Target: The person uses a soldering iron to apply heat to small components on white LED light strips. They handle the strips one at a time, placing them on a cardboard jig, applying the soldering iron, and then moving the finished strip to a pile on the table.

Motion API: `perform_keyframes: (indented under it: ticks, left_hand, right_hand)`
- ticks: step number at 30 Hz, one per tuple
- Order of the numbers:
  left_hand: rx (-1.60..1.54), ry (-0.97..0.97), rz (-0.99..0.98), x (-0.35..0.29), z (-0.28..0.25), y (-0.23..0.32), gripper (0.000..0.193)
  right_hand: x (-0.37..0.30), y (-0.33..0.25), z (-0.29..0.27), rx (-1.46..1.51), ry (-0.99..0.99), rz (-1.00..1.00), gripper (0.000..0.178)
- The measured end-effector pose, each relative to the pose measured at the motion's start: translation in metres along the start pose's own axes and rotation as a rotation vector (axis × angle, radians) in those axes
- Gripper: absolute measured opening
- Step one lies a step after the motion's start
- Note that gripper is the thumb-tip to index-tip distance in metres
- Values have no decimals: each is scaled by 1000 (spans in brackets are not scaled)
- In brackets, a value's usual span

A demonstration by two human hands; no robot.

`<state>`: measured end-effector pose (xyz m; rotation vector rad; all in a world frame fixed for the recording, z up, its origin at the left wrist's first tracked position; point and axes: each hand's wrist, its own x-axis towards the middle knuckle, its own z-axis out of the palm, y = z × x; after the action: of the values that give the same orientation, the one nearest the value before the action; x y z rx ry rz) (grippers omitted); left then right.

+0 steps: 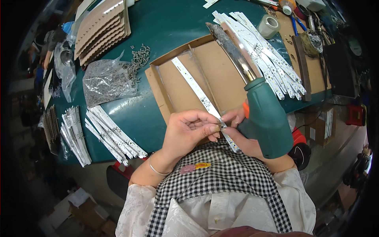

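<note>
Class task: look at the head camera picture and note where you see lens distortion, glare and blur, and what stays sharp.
Head view: fisheye bends the table edges and leaves black corners; glare streaks the plastic bag and the green tabletop beside it; the hands, left hand and right hand, and the strip they hold are sharp; the floor clutter at the rim is dim and soft.

Viewpoint: head-worn, above the chest, looking steeply down.
Facing: forward over a green table [158, 31], checked apron at the lower edge.
Nearness: close to both hands, left hand [189, 130] near centre.
Lens: wide fisheye, dark rim, straight edges bent.
Views: one only, nothing shared.
</note>
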<state>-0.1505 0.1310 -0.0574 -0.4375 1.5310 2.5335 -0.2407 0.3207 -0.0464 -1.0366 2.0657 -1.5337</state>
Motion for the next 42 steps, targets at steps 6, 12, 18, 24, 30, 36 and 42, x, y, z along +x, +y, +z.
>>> perform_keyframes:
  ticks: [6,12,18,24,30,36,42]
  left_hand:
    - [-128,16,-50,0,4,-8,16]
    - [344,173,389,-6,15,-7,18]
    - [771,118,599,-6,6,-1,17]
    - [1044,340,643,13,-16,-2,11]
    - [1164,390,605,28,-26,-7,10]
    - [1188,407,585,30,-28,-12,11]
    - [1177,401,594,32,-28,-13,11]
  right_hand:
    - [-1,-2,0,126,28,26,33]
    - [-1,1,9,68,51,19,33]
    - [-6,20,18,165,36,103,29]
    - [-23,47,10,100,20,-14,41]
    - [-42,45,-7,-58,-48,31,38]
    - [-44,47,3,-28,-81,119,43]
    - [-39,49,21,439,128,109,43]
